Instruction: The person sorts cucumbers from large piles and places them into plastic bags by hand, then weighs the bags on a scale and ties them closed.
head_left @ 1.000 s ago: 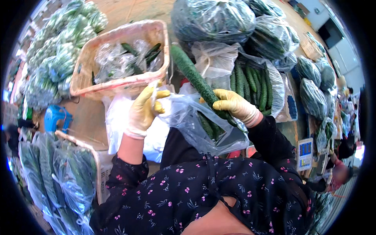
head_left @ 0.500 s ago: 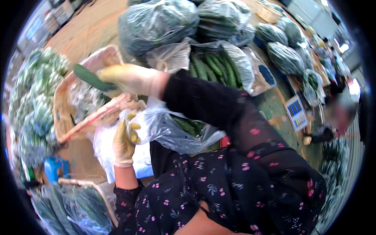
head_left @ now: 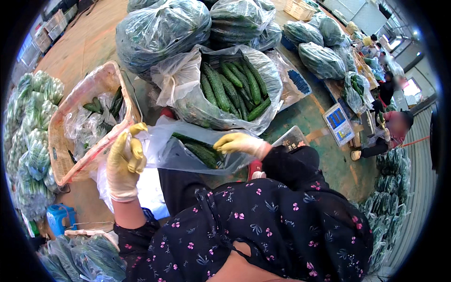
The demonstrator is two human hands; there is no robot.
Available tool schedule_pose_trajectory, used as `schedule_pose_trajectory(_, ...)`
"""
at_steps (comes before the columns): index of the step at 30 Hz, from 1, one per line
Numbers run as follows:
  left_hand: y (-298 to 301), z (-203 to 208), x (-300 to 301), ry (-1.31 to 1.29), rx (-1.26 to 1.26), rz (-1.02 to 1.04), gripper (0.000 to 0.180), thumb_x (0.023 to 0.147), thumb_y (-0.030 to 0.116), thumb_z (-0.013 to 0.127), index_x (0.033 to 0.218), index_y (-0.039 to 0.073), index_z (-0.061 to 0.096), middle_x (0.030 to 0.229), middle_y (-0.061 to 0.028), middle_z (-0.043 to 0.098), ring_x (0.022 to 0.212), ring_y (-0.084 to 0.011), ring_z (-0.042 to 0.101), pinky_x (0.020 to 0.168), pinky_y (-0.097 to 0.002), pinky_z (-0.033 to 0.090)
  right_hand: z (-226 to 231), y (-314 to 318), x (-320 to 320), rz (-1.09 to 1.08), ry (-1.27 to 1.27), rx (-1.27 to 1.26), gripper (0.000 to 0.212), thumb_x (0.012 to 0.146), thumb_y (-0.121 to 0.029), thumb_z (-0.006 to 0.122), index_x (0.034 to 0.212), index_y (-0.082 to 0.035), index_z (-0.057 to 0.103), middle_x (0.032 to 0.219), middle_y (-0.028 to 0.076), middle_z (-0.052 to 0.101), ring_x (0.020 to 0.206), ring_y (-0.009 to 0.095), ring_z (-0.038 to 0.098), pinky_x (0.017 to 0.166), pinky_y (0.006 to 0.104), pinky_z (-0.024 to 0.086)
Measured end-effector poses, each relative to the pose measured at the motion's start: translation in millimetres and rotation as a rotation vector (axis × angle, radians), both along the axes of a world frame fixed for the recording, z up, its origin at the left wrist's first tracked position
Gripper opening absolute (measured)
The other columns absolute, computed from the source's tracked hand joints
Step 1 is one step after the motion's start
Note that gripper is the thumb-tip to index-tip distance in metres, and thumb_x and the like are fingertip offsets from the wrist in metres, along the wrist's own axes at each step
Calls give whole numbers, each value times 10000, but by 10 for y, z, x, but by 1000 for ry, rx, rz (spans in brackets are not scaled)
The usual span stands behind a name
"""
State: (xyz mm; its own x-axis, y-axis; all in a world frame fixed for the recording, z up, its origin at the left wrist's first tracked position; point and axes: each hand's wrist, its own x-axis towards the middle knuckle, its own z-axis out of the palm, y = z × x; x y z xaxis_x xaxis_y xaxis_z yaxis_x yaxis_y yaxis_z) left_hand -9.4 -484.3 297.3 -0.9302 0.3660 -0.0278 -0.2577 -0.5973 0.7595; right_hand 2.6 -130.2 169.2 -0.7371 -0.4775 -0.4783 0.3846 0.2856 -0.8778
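Both my hands wear yellow-palmed work gloves. My left hand (head_left: 128,157) is closed, pinching the edge of a clear plastic bag (head_left: 157,152) beside the crate. The bag lies stretched across my lap with a few dark green cucumbers (head_left: 199,152) in it. My right hand (head_left: 237,143) reaches over the bag's other end, its fingers together and bent around the end of one cucumber; the fingertips are partly hidden. Just beyond stands a large open plastic-lined sack (head_left: 181,103) full of cucumbers (head_left: 230,87).
A worn plastic crate (head_left: 58,157) at left holds crumpled plastic and a few cucumbers. Big filled bags (head_left: 164,35) stand beyond the sack. At right are a scale (head_left: 338,124) and a seated person (head_left: 397,129). Bagged vegetables (head_left: 35,145) line the left; a blue stool (head_left: 60,218) is below.
My right hand has left the crate, where it held a cucumber, and come back right to the bag on my lap. My left hand keeps the bag's edge. The view has shifted.
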Motion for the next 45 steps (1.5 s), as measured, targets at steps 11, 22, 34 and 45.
schedule_pose_trajectory(11,431,269,-450,-8,-83,-58,533,989,332,503,1292,-105,471,724,-54,625,382,-32,328,357,-191,270,-39,1409,-628,-543,693,1329,612,753,-217,745,1291,-65,494,1139,94,595,1077,288,563,950,441,437)
schedule_pose_trajectory(22,313,121,-514,-53,-79,101,524,1006,309,473,1319,-110,436,656,-59,571,367,-41,330,333,-189,281,-408,2788,-1234,-237,807,1988,294,925,-230,499,1191,-252,623,1338,52,448,1286,330,378,1037,620,279)
schedule_pose_trajectory(34,550,157,-531,-17,-86,146,527,1011,302,461,1341,-104,399,612,-3,534,374,-14,312,310,-164,256,593,1991,-1167,-344,1288,933,386,790,-16,607,1161,-123,611,1142,123,619,1039,335,605,928,413,476)
schedule_pose_trajectory(45,359,74,-400,-88,-163,260,529,1020,336,434,1313,-105,434,600,-21,532,366,-34,321,304,-183,276,-354,2119,-2167,-622,383,1331,648,745,-208,742,1290,-70,420,1153,209,603,1061,393,603,916,447,493)
